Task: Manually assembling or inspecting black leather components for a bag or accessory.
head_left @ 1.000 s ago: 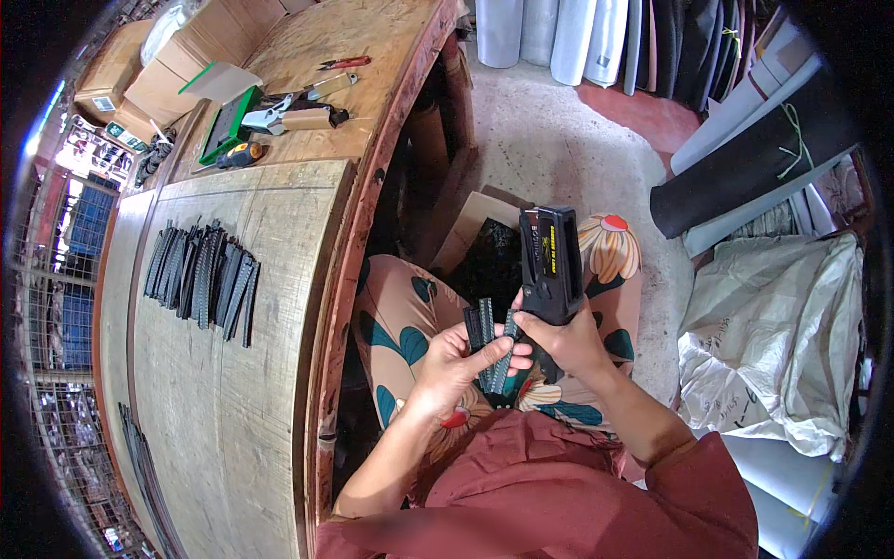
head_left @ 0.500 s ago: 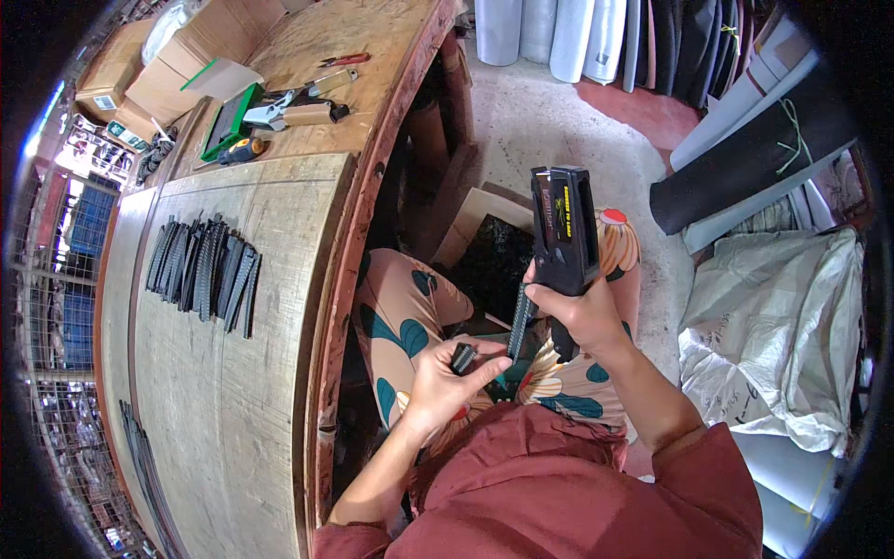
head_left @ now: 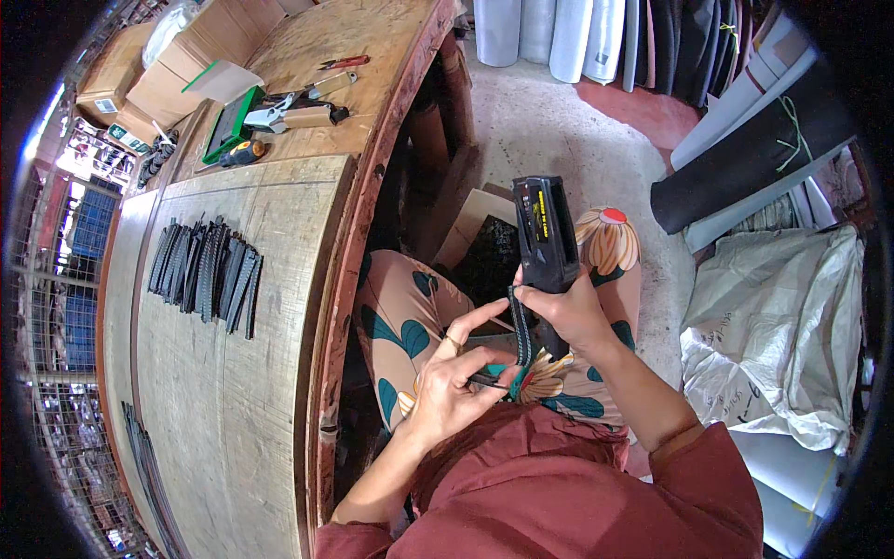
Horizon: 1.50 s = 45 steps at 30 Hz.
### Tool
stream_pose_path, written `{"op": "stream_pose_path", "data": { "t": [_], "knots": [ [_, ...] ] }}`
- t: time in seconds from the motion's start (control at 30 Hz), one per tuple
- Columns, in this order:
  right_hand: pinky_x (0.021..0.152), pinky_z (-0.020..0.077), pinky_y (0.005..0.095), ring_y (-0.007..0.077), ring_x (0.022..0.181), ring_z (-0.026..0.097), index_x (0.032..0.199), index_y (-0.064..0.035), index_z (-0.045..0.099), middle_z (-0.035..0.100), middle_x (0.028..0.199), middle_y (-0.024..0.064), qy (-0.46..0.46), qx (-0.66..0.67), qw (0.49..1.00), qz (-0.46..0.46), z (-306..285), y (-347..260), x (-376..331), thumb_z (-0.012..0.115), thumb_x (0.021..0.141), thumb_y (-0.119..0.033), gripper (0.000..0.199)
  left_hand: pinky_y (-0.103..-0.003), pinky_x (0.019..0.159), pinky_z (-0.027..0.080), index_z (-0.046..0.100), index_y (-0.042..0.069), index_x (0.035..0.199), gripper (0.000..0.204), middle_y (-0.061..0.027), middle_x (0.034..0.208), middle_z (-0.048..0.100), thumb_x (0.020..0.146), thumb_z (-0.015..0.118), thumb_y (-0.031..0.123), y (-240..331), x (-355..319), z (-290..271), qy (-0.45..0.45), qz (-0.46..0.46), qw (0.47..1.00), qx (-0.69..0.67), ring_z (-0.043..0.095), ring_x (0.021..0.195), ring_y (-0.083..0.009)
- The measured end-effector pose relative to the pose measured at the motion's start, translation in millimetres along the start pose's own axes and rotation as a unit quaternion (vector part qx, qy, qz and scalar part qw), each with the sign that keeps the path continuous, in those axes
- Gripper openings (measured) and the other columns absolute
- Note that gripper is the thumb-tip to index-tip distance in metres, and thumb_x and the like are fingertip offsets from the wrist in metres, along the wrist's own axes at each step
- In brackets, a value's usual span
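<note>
Where the textured black strip (head_left: pixel 521 328) lies from the grip: just left of the right hand (head_left: pixel 570 312) and nearer the body than most of the black handheld tool (head_left: pixel 548 235), over the lap, in the gap between the two hands.
Strip's long axis: it runs mostly away from the person, upper end at the right thumb, lower end toward the lap and a little to the right, with a slight bow.
Right hand: closed around the tool, whose long head points away from the body; thumb and finger also pinch the strip's upper end beside it.
Left hand (head_left: pixel 449 384): fingers spread, one reaching toward the strip's top, others by its lower end; a dark sliver (head_left: pixel 486 378) shows between them, yet how firmly it is held I cannot tell.
Nearer hand: the right, plainly in contact; the left comes close along the strip's left side, though whether its fingertips touch is unclear.
Loose strips (head_left: pixel 203 276): a row on the workbench (head_left: pixel 233 391), off to the left, well apart from both hands.
Open carton (head_left: pixel 464 224): beyond the lap, dark inside, left of the tool.
</note>
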State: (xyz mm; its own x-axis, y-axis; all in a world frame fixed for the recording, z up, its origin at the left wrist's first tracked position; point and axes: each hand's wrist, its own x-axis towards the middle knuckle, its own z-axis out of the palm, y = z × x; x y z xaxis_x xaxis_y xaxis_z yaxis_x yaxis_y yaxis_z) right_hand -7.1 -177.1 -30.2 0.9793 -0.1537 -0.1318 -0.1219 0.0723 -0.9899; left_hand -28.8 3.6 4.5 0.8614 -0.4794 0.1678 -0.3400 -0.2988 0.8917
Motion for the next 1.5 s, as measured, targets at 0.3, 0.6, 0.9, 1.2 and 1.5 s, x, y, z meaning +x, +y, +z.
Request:
{"op": "stream_pose_path", "data": {
  "t": [0.3,0.6,0.9,1.2,1.5],
  "knots": [
    [0.068,0.0482,0.0256,0.0098,0.073,0.058,0.09,0.0007,0.06,0.063,0.084,0.0049,-0.079,-0.049,0.994,-0.064,-3.0,7.4,-17.8,0.064,0.075,0.003,0.015,-0.018,0.057,0.043,0.067,0.0,0.083,0.007,-0.0035,0.086,0.067,0.077,0.07,0.001,-7.5,15.7,-11.2,0.131,-0.175,0.953,-0.209,0.057,0.068,-0.0041],
    [0.081,0.0418,0.0286,0.0177,0.092,0.055,0.107,-0.0009,0.052,0.055,0.102,0.008,-0.213,-0.002,0.941,-0.263,-10.4,0.1,-19.4,0.081,0.057,-0.032,0.065,-0.019,0.038,0.02,0.064,0.001,0.089,0.012,0.0041,0.063,0.055,0.081,0.068,0.01,-25.2,26.7,-20.9,0.075,-0.384,0.802,-0.452,0.03,0.041,0.0003],
    [0.072,0.0451,0.0242,0.0125,0.083,0.058,0.092,-0.0034,0.053,0.059,0.09,0.008,-0.159,-0.047,0.968,-0.188,1.3,-3.7,-33.0,0.063,0.076,0.008,0.023,-0.019,0.038,0.02,0.065,0.002,0.087,0.011,0.0085,0.052,0.043,0.083,0.065,0.012,-24.6,20.8,-7.1,0.084,-0.385,0.781,-0.484,0.029,0.04,-0.0001],
    [0.062,0.0439,0.0238,0.0073,0.07,0.054,0.1,-0.0026,0.054,0.057,0.077,0.001,-0.027,-0.029,0.998,-0.039,14.5,-15.4,-34.5,0.064,0.075,0.0,0.026,-0.019,0.039,0.02,0.065,0.003,0.092,0.013,0.0086,0.057,0.047,0.082,0.068,0.011,-6.5,18.4,8.0,0.135,-0.341,0.844,-0.392,0.03,0.042,-0.0001],
    [0.063,0.0448,0.0241,0.0077,0.07,0.054,0.097,-0.0025,0.054,0.057,0.077,0.0009,-0.008,-0.006,1.0,-0.019,18.4,-12.7,-35.9,0.064,0.075,0.0,0.024,-0.017,0.04,0.024,0.066,0.004,0.085,0.007,0.001,0.07,0.061,0.08,0.07,0.007,-12.8,14.2,20.4,0.192,-0.296,0.858,-0.374,0.036,0.044,-0.0001]
  ]
}}
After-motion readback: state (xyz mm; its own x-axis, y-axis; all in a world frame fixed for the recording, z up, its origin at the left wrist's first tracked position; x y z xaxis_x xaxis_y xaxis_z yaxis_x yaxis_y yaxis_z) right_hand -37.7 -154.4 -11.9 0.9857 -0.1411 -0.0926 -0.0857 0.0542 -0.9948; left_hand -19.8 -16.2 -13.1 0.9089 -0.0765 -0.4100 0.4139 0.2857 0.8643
